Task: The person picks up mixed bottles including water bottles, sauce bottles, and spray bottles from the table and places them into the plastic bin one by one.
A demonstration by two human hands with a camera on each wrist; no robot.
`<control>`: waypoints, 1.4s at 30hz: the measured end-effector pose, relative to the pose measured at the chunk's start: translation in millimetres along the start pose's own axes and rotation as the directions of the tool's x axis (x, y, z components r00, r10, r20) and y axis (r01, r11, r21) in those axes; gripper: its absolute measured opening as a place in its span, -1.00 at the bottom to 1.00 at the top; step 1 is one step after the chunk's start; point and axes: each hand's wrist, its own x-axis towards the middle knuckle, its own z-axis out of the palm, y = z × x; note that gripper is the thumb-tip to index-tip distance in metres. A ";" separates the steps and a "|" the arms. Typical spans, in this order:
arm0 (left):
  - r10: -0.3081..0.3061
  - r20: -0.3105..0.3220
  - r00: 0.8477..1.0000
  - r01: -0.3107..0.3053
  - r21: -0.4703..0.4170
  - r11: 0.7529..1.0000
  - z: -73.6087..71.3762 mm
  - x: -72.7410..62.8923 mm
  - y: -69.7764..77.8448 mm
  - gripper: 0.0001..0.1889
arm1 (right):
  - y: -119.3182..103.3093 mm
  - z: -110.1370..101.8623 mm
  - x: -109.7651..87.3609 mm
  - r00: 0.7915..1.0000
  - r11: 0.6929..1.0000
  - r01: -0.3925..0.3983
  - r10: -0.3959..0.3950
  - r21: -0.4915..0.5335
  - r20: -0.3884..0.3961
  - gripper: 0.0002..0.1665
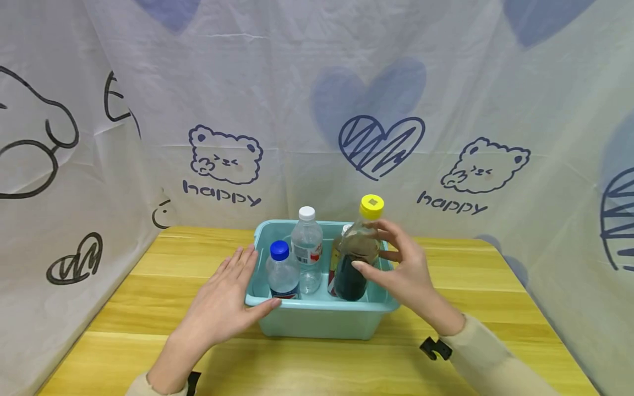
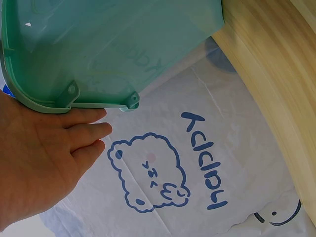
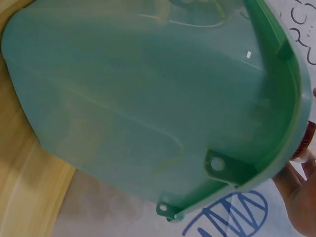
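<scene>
A light teal plastic basin [image 1: 322, 322] stands on the table with several bottles in it. My right hand [image 1: 403, 269] grips a yellow-capped bottle of dark liquid [image 1: 353, 275], which tilts a little at the basin's right side. Fingers straight, my left hand [image 1: 223, 305] rests against the basin's left rim, its thumb at the front edge; the left wrist view shows this hand [image 2: 44, 153] beside the rim. A blue-capped clear bottle [image 1: 283, 275] and a white-capped clear bottle [image 1: 308, 247] stand to the left inside. Behind the gripped bottle, another white-topped container [image 1: 333, 267] is partly hidden.
The wooden table [image 1: 168, 264] has light wood grain. A white cloth [image 1: 307, 165] printed with hearts and bears hangs behind it and along the sides. Black camera mounts [image 1: 436, 348] sit at the wrists.
</scene>
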 end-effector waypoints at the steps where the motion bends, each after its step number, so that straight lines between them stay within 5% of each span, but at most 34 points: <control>1: 0.003 -0.004 1.000 -0.003 0.000 1.000 -0.2 0.1 0.2 0.18 | -0.1 1.4 0.3 1.000 1.000 -0.014 0.014 0.000 0.013 -0.02; 7: 0.014 -0.019 1.000 -0.014 0.002 1.000 -1.0 0.9 1.5 0.16 | -2.2 7.5 3.7 0.985 0.993 -0.121 0.119 0.003 0.125 -0.04; 16: 0.018 -0.018 1.000 -0.018 0.000 1.000 -2.7 1.1 2.3 0.15 | 2.4 16.9 6.9 0.928 0.969 -0.247 0.242 -0.020 0.283 -0.04; 31: 0.017 -0.010 1.000 -0.017 0.008 1.000 -2.7 2.7 1.2 0.17 | 4.1 20.3 12.9 0.822 0.910 -0.390 0.414 -0.143 0.392 0.09; 42: 0.020 -0.020 1.000 -0.020 0.006 1.000 -1.7 -0.3 1.6 0.15 | 2.0 20.4 13.2 0.795 0.890 -0.382 0.455 -0.250 0.401 0.09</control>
